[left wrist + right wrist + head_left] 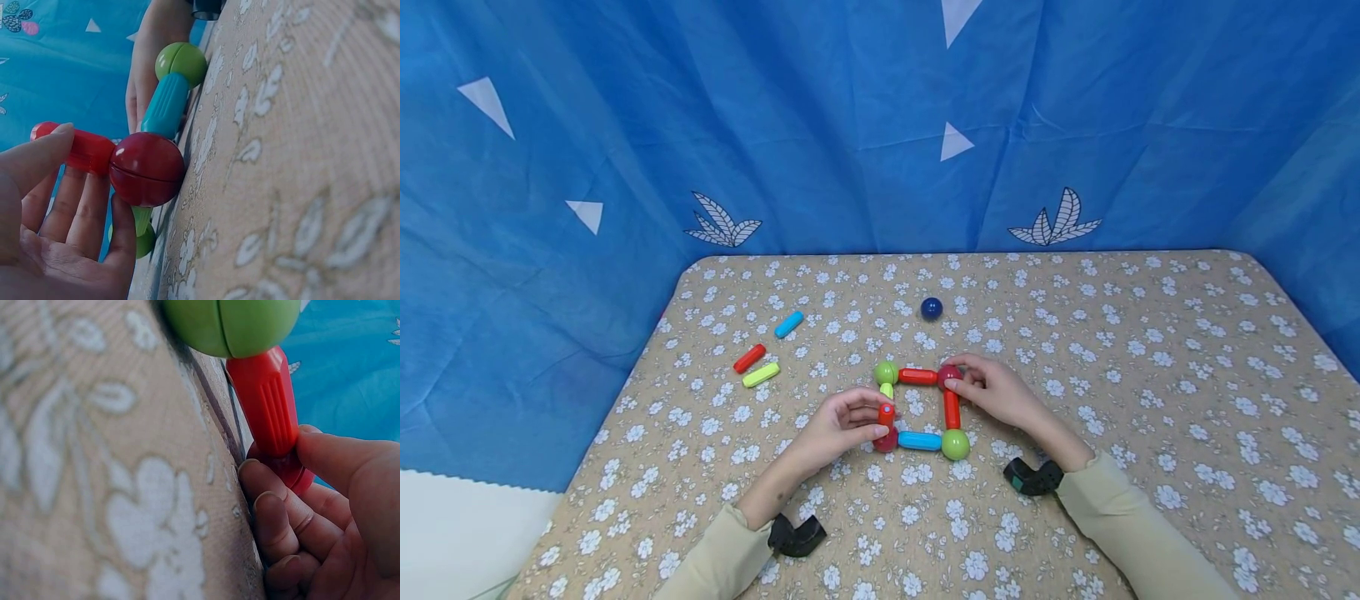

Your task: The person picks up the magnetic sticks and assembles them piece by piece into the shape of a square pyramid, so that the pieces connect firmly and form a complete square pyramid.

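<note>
Square frame (919, 441) lies between both hands (842, 423) (998, 392), left pinching its upright red rod (886, 415).

Soft, even light with faint shadows filled the head view; both wrist views were dimmer.
Small highlights marked the blue ball (932, 309) and, in the left wrist view, the red ball (147, 170); the nearest tablecloth (119, 494) in the right wrist view was blurred.

Gripping a red ball (301, 480) at one end of a red rod (269, 403)

Curls the fingers (306, 520) of the right hand (334, 519) about the ball, with the thumb (340, 455) beside the join. Shows a seamed green ball (231, 325) on the rod's other end, cut off above. Shows flowered worktop (87, 500) at left, blue curtain (353, 378) behind at right.
</note>
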The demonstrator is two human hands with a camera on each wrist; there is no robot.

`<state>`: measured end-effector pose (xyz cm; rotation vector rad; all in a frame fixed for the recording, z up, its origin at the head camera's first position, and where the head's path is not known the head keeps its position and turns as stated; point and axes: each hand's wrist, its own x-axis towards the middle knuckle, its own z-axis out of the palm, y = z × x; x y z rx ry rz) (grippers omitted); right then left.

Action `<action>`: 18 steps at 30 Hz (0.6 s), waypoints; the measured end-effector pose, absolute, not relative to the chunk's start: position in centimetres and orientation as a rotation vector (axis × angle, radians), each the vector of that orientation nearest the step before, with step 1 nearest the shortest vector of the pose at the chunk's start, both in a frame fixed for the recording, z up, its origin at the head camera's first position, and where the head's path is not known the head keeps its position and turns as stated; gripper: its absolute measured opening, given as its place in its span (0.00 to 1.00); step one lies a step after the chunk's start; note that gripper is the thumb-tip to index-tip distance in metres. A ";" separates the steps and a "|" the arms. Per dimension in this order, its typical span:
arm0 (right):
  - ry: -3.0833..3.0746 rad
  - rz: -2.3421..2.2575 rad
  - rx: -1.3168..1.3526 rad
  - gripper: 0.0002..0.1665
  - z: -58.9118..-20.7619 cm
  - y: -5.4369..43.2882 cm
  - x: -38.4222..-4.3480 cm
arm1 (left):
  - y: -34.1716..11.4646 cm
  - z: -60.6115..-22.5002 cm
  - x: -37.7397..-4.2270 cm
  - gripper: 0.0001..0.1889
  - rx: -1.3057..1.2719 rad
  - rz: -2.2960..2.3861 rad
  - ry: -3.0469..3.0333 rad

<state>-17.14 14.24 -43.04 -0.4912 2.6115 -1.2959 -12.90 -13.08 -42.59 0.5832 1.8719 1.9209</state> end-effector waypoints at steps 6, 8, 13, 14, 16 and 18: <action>2.610 -1.296 -0.481 0.21 -43.1 14.3 -17.2 | -13.1 -42.6 -12.9 0.17 0.588 1.890 1.902; 2.610 -1.296 -0.479 0.21 -43.1 14.3 -17.1 | -13.1 -42.7 -12.9 0.17 0.584 1.873 1.923; 2.611 -1.296 -0.468 0.21 -43.1 14.2 -17.1 | -13.2 -42.9 -12.9 0.17 0.601 1.853 1.944; 2.611 -1.296 -0.466 0.21 -43.1 14.2 -17.1 | -13.2 -43.0 -12.9 0.17 0.605 1.847 1.945; 2.610 -1.297 -0.462 0.22 -43.1 14.2 -17.1 | -13.2 -43.0 -12.9 0.17 0.616 1.835 1.948; 2.612 -1.297 -0.467 0.23 -43.1 14.2 -17.1 | -13.2 -43.0 -12.9 0.17 0.620 1.827 1.948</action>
